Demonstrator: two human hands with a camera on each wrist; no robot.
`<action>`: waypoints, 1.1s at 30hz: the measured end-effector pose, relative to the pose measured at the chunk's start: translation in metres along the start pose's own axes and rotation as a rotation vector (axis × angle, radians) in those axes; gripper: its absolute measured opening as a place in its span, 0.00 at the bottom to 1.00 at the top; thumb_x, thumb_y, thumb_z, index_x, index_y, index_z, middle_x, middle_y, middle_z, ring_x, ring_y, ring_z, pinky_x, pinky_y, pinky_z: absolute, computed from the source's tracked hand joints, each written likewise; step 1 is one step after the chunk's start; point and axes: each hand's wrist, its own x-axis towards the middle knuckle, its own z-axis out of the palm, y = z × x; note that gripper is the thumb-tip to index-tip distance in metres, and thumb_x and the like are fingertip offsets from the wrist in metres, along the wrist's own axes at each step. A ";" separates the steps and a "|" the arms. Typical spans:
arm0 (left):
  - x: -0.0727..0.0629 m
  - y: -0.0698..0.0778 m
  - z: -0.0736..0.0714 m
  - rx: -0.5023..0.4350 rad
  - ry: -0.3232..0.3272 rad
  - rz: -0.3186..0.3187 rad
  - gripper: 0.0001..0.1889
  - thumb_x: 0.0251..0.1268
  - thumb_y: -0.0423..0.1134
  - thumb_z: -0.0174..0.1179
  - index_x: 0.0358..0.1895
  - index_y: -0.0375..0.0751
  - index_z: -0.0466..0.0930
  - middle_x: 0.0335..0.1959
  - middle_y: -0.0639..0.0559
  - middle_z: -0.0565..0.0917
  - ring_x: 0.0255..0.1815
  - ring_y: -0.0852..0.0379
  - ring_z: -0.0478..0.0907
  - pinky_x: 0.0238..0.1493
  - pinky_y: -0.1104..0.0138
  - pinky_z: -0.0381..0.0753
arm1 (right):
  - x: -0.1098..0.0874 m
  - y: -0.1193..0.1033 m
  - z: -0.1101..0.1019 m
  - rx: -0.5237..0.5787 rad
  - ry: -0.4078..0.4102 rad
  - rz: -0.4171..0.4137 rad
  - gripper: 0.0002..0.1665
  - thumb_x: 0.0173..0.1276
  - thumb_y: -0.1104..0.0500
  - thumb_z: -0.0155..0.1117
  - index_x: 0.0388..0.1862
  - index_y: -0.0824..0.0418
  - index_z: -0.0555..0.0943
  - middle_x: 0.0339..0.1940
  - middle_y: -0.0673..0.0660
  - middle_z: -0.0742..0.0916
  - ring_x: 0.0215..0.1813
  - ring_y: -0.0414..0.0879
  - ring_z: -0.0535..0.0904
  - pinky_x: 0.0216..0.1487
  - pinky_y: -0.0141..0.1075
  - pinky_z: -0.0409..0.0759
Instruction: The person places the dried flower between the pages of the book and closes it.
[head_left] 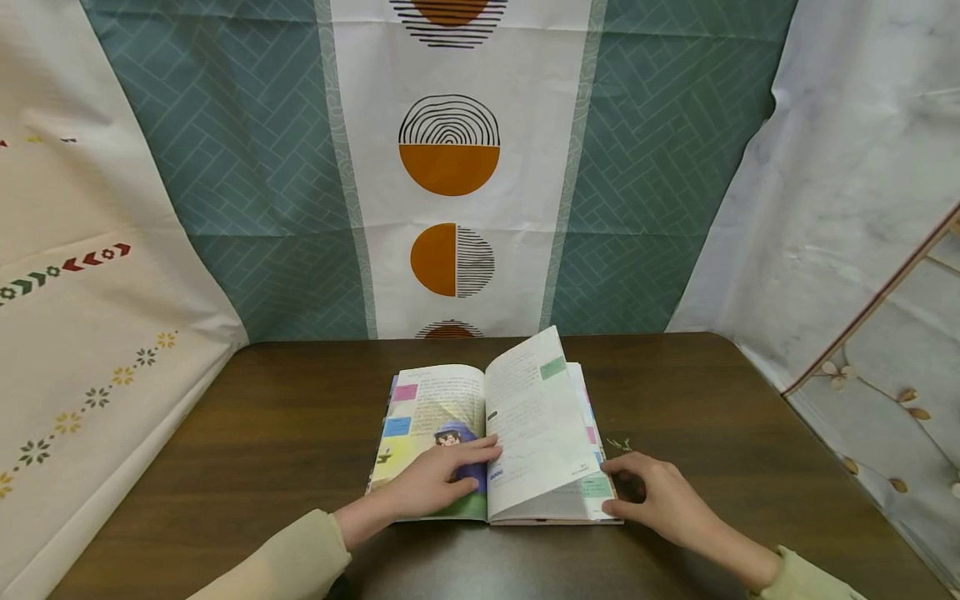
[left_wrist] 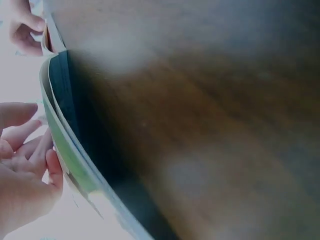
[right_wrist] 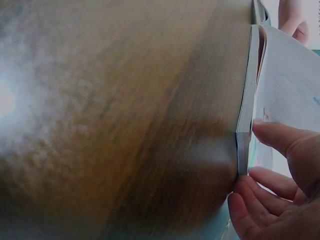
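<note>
An open book (head_left: 536, 425) lies on the brown table, with text and a colourful illustration on its left page. One of its right-hand pages (head_left: 525, 392) stands lifted at a slant, its outer edge free of the pages beneath. My left hand (head_left: 435, 479) rests on the left page close to the spine, fingers extended. At the book's lower right corner, my right hand (head_left: 660, 496) holds the outer edge. In the right wrist view, the thumb (right_wrist: 277, 135) lies on the page side and the curled fingers (right_wrist: 260, 195) touch the fore-edge.
The brown wooden table (head_left: 285, 433) extends around the book. Behind it hangs a green and white cloth (head_left: 453, 208) with orange circles. Patterned cloths hang on the left (head_left: 90, 333) and right (head_left: 847, 208). Coloured tabs (head_left: 397, 426) mark the pages.
</note>
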 end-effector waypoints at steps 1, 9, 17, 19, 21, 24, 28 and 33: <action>0.001 0.001 0.001 0.036 0.000 -0.002 0.26 0.71 0.32 0.56 0.71 0.46 0.70 0.75 0.53 0.67 0.76 0.50 0.64 0.67 0.60 0.73 | 0.000 0.000 0.000 0.007 -0.002 0.006 0.26 0.54 0.46 0.78 0.51 0.53 0.84 0.48 0.48 0.88 0.45 0.44 0.82 0.37 0.30 0.76; 0.010 0.008 0.003 0.231 0.003 0.014 0.23 0.68 0.33 0.59 0.67 0.44 0.76 0.71 0.51 0.73 0.70 0.49 0.72 0.44 0.73 0.71 | -0.001 0.002 0.003 0.026 -0.004 0.012 0.28 0.55 0.49 0.78 0.54 0.52 0.81 0.49 0.45 0.88 0.46 0.40 0.83 0.36 0.28 0.76; 0.012 0.011 0.008 0.319 0.015 0.020 0.22 0.68 0.37 0.59 0.66 0.46 0.77 0.69 0.53 0.75 0.69 0.53 0.74 0.56 0.63 0.80 | -0.001 0.003 0.002 0.023 -0.003 0.013 0.28 0.54 0.55 0.78 0.55 0.54 0.81 0.47 0.48 0.88 0.45 0.39 0.83 0.35 0.28 0.76; 0.012 0.011 0.009 0.327 0.017 0.021 0.22 0.69 0.38 0.59 0.66 0.46 0.76 0.69 0.54 0.75 0.69 0.53 0.74 0.54 0.64 0.79 | -0.001 0.003 0.001 0.020 -0.008 0.016 0.28 0.54 0.56 0.78 0.55 0.54 0.81 0.47 0.49 0.88 0.45 0.41 0.83 0.35 0.28 0.76; 0.013 0.011 0.010 0.329 0.017 0.022 0.22 0.69 0.38 0.59 0.66 0.46 0.76 0.69 0.54 0.76 0.68 0.53 0.75 0.47 0.69 0.77 | 0.000 0.003 -0.001 0.021 -0.011 0.013 0.29 0.54 0.54 0.78 0.56 0.54 0.81 0.47 0.49 0.88 0.45 0.41 0.83 0.36 0.28 0.77; 0.013 0.011 0.011 0.335 0.024 0.024 0.22 0.68 0.39 0.59 0.66 0.46 0.77 0.68 0.55 0.76 0.66 0.54 0.77 0.37 0.75 0.65 | 0.000 0.005 -0.002 0.020 -0.026 0.013 0.29 0.56 0.52 0.77 0.57 0.54 0.80 0.48 0.50 0.88 0.46 0.43 0.83 0.37 0.29 0.78; 0.014 0.014 0.012 0.332 0.019 -0.001 0.22 0.69 0.39 0.59 0.66 0.47 0.77 0.69 0.56 0.76 0.67 0.54 0.77 0.36 0.74 0.62 | -0.001 0.007 -0.003 0.032 -0.033 -0.007 0.26 0.61 0.55 0.73 0.58 0.55 0.79 0.48 0.50 0.88 0.47 0.44 0.84 0.37 0.29 0.79; 0.013 0.019 0.013 0.355 0.014 -0.035 0.23 0.68 0.40 0.59 0.66 0.49 0.76 0.68 0.57 0.76 0.69 0.53 0.74 0.49 0.61 0.69 | -0.002 0.005 -0.003 0.063 -0.017 -0.020 0.24 0.65 0.63 0.66 0.61 0.57 0.78 0.47 0.50 0.88 0.45 0.39 0.82 0.33 0.28 0.76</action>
